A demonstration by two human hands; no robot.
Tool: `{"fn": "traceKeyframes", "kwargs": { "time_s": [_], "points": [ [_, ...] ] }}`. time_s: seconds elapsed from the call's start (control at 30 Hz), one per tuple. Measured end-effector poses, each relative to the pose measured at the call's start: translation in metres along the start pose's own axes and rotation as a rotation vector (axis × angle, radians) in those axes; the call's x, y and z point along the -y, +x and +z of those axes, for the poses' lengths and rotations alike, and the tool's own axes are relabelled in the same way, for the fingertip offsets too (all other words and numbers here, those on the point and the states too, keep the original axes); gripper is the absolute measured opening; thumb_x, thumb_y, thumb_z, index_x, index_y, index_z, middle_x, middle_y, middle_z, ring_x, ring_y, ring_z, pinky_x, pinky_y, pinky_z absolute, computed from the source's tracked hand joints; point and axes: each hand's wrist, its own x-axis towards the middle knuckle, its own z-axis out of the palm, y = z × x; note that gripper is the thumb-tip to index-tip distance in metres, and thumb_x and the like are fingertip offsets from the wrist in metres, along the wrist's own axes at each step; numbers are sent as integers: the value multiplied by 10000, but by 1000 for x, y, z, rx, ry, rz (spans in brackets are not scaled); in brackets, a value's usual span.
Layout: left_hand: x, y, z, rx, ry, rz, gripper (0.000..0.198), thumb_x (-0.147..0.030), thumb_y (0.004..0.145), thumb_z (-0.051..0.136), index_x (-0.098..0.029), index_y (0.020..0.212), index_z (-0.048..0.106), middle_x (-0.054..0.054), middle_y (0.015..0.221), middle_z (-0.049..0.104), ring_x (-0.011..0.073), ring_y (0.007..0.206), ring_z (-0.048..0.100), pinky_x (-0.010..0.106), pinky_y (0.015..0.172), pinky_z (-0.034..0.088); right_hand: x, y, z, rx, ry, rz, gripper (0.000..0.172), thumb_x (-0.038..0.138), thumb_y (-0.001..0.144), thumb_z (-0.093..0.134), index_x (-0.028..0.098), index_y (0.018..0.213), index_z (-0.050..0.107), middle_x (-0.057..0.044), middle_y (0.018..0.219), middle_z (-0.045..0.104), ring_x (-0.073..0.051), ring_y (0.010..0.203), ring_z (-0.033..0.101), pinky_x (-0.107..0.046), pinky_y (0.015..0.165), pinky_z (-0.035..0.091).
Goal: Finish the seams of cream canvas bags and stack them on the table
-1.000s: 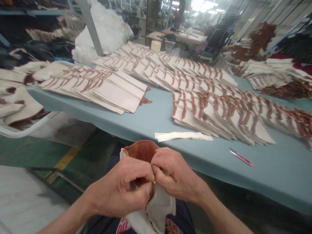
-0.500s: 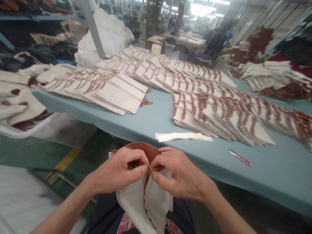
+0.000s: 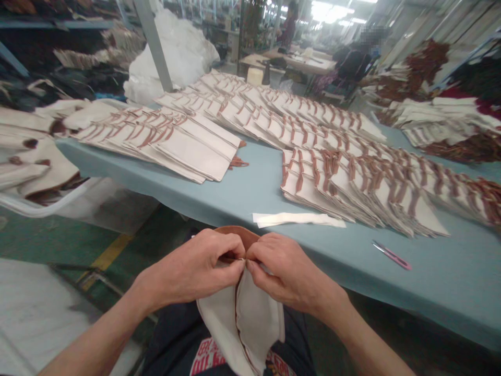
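I hold a cream canvas bag [image 3: 246,318] with brown trim over my lap, below the near edge of the table. My left hand [image 3: 199,266] and my right hand [image 3: 282,271] both pinch its brown top edge [image 3: 237,234], fingertips meeting at the middle. The bag's body hangs down between my wrists. Both hands are closed on the fabric.
The blue-grey table [image 3: 242,193] carries fanned rows of several cream bags with brown handles [image 3: 352,177], another fan [image 3: 172,141] on the left, a white strip [image 3: 297,219] and a pink cutter [image 3: 391,255]. A bin of bags [image 3: 35,162] stands left. A person [image 3: 352,62] sits far off.
Both hands rose a little with the bag and drew its top edge together; the bag's body now hangs straighter and the brown opening shows less.
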Motion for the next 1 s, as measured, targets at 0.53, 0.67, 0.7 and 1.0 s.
{"fn": "traceKeyframes", "kwargs": {
  "time_s": [0.53, 0.67, 0.7, 1.0],
  "points": [
    [7, 1, 15, -3, 3, -70, 155, -150, 823, 506, -185, 672, 505, -60, 622, 530, 107, 616, 474, 247, 591, 290, 2, -6, 33, -435, -151, -88, 198, 63, 926, 502, 197, 809, 591, -34, 773, 773, -159, 664, 720, -285, 635, 451],
    [9, -1, 24, 23, -57, -45, 148, -160, 825, 510, -190, 682, 482, -68, 614, 492, 106, 605, 459, 246, 583, 285, 6, -14, 36, -435, -137, -39, 201, 79, 939, 501, 204, 804, 581, -21, 707, 735, -159, 601, 674, -289, 606, 429],
    [11, -2, 26, 40, -78, -39, 152, -168, 835, 520, -189, 688, 489, -69, 618, 495, 105, 608, 465, 243, 583, 290, 7, -16, 36, -420, -128, -19, 198, 85, 934, 506, 204, 796, 583, -16, 687, 718, -158, 585, 656, -291, 598, 418],
    [14, -4, 9, 155, -155, 47, 252, -277, 1012, 536, -157, 844, 680, -29, 787, 674, 104, 729, 593, 202, 679, 403, 1, -13, 14, -209, 147, 61, 114, 106, 886, 573, 192, 829, 622, -3, 714, 688, -144, 628, 618, -252, 629, 400]
  ]
}}
